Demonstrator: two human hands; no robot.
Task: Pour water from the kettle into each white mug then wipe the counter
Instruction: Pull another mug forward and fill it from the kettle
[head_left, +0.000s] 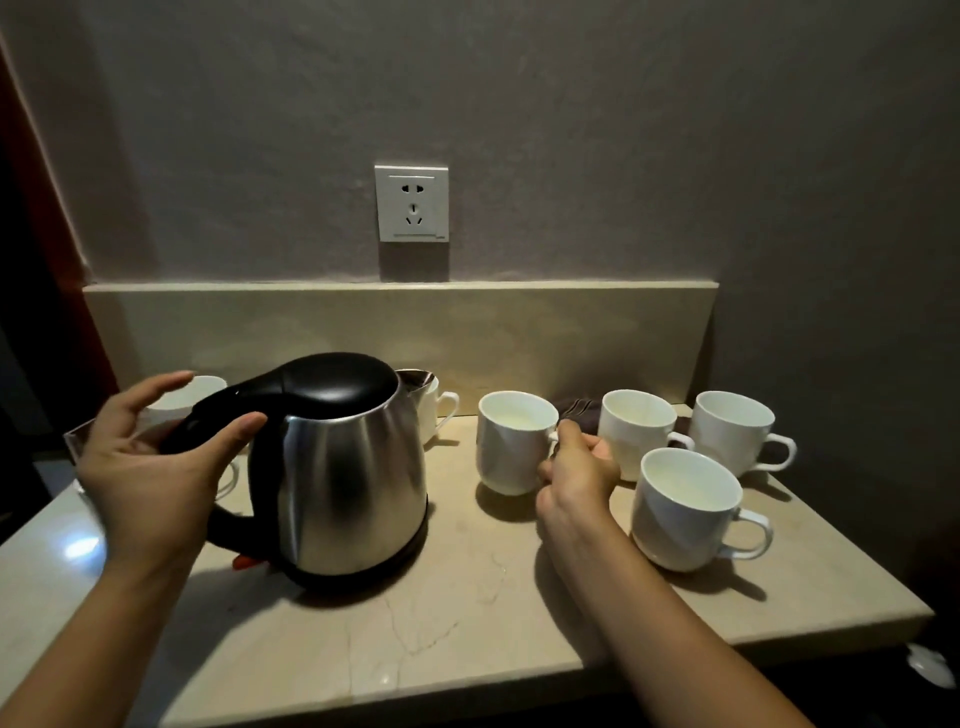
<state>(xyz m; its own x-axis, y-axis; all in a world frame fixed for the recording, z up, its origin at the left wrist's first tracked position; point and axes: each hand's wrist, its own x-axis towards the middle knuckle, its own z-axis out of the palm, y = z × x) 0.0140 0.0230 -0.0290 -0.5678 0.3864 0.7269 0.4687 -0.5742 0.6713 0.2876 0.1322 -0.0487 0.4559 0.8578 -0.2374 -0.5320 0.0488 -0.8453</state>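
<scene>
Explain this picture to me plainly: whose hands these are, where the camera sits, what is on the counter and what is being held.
There is no machine here. A person is working with two bare hands, and the single picture comes from a wide-angle camera worn on their head, looking forward and down.

The left hand is open at the black handle of the steel kettle; the fingers are spread, so there is no closed grip yet. The right hand grips the handle of a white mug.

The kettle stands on a beige counter. Three more mugs stand to the right. Another mug sits behind the kettle's spout, and one more shows behind the left hand. A dark cloth lies at the back. A wall socket hangs above, with nothing plugged in.
</scene>
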